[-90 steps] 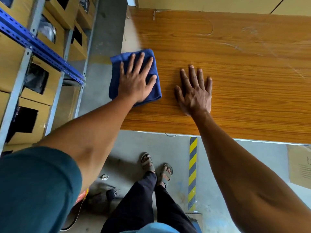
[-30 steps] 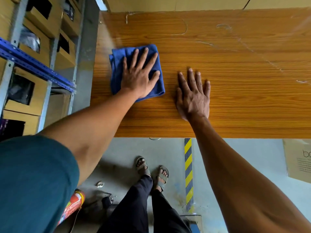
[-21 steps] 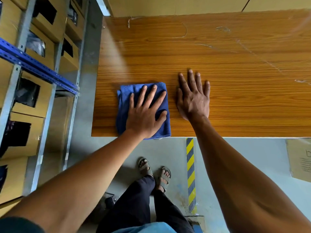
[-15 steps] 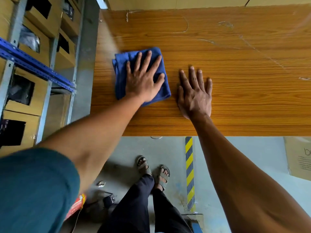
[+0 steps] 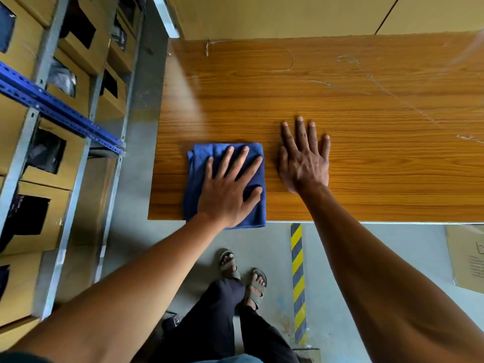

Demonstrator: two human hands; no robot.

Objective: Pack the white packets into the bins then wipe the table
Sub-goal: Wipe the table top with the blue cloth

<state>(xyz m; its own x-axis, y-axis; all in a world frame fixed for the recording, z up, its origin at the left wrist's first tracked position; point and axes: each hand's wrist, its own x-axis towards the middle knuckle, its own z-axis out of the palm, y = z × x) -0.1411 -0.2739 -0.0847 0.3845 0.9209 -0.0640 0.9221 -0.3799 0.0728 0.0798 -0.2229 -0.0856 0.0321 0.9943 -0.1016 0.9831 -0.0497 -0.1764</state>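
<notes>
The blue cloth lies folded into a rough square at the near left corner of the table, its lower hem hanging just over the front edge. It looks soft and light, a thick terry sort of weave, limp enough that it would bunch or unfold if I dragged it by one corner; I judge the best hold is no pinch at all but a flat palm over its middle, so the folds stay stacked and the pressure spreads evenly. On this glossy wood-grain top it should slide easily, which means the downward push has to come from me. My left hand is doing just that: fingers straight and fanned, palm flat on the cloth, gripping nothing. My right hand lies just beside the cloth on the bare wood, fingers straight and spread, palm down, holding nothing, bracing my lean. I see no white packets on the table, so I take the packing as done and the wiping as the step in hand. Pale scuffs and streaks mark the far side of the top. To my left stands a metal rack of cardboard bins, and a yellow-and-black floor stripe runs near my sandalled feet.
</notes>
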